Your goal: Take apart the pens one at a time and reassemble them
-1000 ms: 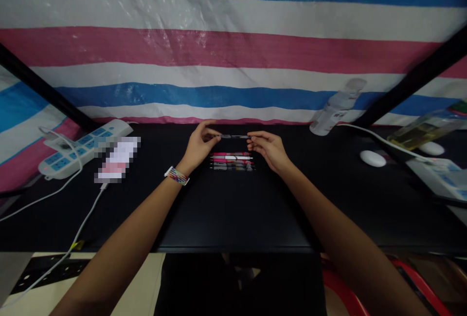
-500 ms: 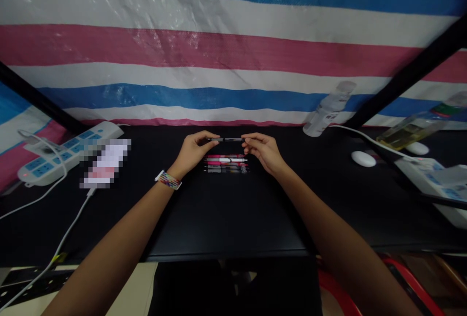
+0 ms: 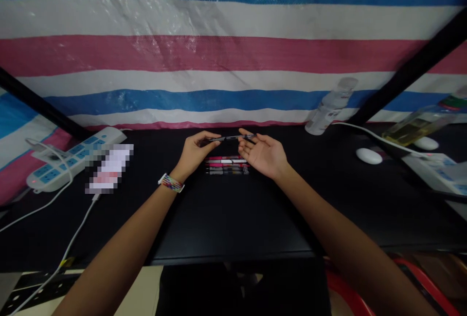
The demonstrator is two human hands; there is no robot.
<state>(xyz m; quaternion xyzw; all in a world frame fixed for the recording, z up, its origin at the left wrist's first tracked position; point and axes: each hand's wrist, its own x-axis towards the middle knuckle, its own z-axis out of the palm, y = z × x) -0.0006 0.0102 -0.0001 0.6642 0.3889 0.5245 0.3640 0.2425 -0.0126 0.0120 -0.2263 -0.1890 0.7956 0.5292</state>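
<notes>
Above the black worktop [image 3: 226,218], a slim dark pen [image 3: 231,138] hung over a row of coloured pens [image 3: 226,165].
The left hand [image 3: 193,154] pinched one end; the right hand [image 3: 264,156] lay open, fingertips barely under the other, so the pen could have slipped. Rightward, a clear plastic bottle [image 3: 330,106] looked empty; a tilted clear bottle [image 3: 419,128] held yellow liquid.

The pen [image 3: 232,138] is slim and dark, held in the air nearly level and crosswise. Its left end is pinched in the fingertips of the left hand [image 3: 195,150], and its right end rests against the fingers of the loosely spread right hand [image 3: 264,154].
</notes>
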